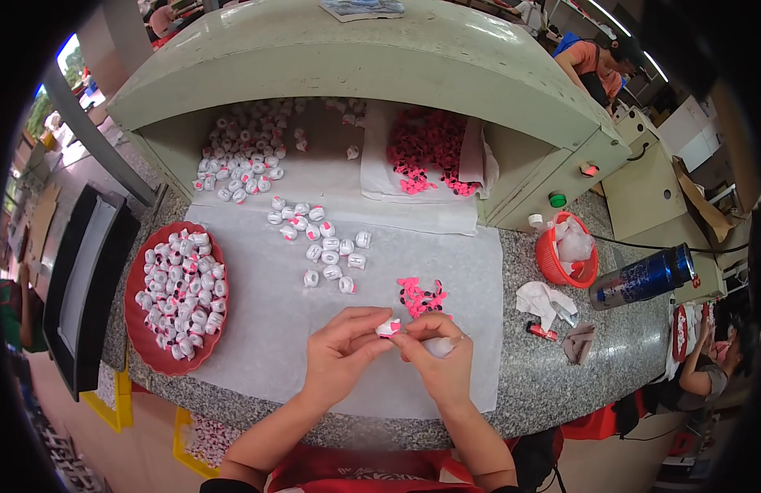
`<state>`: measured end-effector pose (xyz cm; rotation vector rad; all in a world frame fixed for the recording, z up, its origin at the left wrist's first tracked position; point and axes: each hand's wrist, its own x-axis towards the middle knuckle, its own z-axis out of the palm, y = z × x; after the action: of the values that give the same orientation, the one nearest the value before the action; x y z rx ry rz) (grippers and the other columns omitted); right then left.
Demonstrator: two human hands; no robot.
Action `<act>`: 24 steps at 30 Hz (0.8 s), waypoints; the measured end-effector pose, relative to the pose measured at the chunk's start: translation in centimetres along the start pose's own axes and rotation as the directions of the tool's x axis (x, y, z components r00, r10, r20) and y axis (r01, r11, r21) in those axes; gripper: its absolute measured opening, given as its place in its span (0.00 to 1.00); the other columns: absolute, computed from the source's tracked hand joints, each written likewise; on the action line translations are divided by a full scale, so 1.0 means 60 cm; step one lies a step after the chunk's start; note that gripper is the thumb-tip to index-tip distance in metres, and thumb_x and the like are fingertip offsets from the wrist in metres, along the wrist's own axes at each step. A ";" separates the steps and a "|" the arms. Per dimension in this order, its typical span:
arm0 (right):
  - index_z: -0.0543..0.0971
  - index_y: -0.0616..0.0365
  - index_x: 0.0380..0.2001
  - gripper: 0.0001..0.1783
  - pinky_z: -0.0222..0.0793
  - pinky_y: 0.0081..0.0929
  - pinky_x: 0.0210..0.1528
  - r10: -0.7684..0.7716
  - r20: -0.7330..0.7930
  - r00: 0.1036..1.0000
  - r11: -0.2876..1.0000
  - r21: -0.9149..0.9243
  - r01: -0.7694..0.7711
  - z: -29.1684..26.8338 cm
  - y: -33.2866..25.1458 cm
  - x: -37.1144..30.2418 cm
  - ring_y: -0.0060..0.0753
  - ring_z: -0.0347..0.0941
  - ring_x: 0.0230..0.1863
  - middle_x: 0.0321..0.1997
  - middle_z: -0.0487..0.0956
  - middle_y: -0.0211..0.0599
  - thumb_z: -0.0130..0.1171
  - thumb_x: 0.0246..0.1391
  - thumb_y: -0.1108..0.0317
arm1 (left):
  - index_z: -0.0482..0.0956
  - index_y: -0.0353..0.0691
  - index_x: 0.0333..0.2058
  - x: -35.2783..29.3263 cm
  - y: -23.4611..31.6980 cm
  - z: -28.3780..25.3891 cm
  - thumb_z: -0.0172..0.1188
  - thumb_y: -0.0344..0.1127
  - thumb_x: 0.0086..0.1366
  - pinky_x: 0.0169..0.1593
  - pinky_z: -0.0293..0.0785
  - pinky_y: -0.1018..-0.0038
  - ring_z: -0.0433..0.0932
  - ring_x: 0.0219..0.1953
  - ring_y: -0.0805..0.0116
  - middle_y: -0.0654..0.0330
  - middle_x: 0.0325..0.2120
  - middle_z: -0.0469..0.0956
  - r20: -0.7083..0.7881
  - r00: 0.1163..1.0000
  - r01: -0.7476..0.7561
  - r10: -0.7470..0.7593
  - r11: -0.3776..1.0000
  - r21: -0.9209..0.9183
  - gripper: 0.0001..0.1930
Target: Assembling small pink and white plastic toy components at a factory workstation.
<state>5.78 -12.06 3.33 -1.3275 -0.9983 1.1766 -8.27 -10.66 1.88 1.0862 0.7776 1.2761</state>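
Observation:
In my left hand (343, 352) a small white figurine piece with pink on it (387, 328) is pinched between thumb and fingers. My right hand (440, 370) meets it from the other side, its fingertips closed against the piece. Something white (439, 346) is tucked in that hand's palm; its kind cannot be made out. Just beyond the hands lies a small heap of pink and black bits (420, 297) on a white sheet (257, 329). Farther left on the sheet stand several loose white pieces (331, 256). A red oval dish (177, 369) on the left is heaped with pieces like the held one.
Beyond the sheet stands a pale green open-fronted cabinet (356, 57) with white pieces (245, 148) and pink parts (425, 152) inside. On the right are an orange-red basket (567, 278), a blue tumbler (643, 275) and a crumpled cloth (544, 301). A black tray (85, 287) leans at left.

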 end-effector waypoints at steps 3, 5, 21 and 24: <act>0.77 0.63 0.28 0.08 0.65 0.13 0.31 -0.041 0.067 0.997 0.999 -0.023 0.042 -0.006 0.002 0.004 0.16 0.70 0.28 0.28 0.73 0.30 0.62 0.39 0.79 | 0.72 0.29 0.40 0.001 -0.003 -0.004 0.54 0.13 0.50 0.46 0.74 0.74 0.72 0.43 0.64 0.50 0.42 0.69 0.022 1.000 0.018 -0.016 0.997 -0.078 0.16; 0.77 0.62 0.29 0.09 0.65 0.13 0.31 -0.060 0.103 0.993 0.997 -0.033 0.064 -0.009 0.002 0.006 0.16 0.70 0.29 0.28 0.73 0.30 0.62 0.39 0.79 | 0.73 0.29 0.39 0.000 -0.003 -0.005 0.53 0.14 0.52 0.45 0.74 0.74 0.72 0.44 0.64 0.49 0.42 0.69 0.029 0.999 0.025 -0.023 0.995 -0.093 0.14; 0.78 0.63 0.26 0.08 0.62 0.15 0.27 -0.243 0.165 0.956 0.961 -0.097 0.260 -0.018 -0.006 0.012 0.18 0.68 0.25 0.24 0.74 0.31 0.62 0.37 0.81 | 0.73 0.29 0.38 -0.006 -0.008 0.003 0.52 0.16 0.54 0.46 0.73 0.72 0.72 0.43 0.62 0.48 0.41 0.70 0.068 0.994 -0.089 0.091 0.996 -0.025 0.12; 0.78 0.63 0.26 0.08 0.62 0.15 0.27 -0.256 0.164 0.953 0.960 -0.076 0.271 -0.017 -0.005 0.011 0.18 0.68 0.25 0.23 0.74 0.31 0.62 0.36 0.81 | 0.73 0.30 0.39 -0.006 -0.006 0.002 0.51 0.15 0.53 0.47 0.73 0.72 0.72 0.44 0.63 0.50 0.42 0.70 0.082 0.994 -0.069 0.072 0.997 -0.039 0.13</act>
<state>6.89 -11.53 3.52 -1.1483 -1.3160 1.0459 -8.07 -11.00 1.53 1.1386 0.6561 1.2905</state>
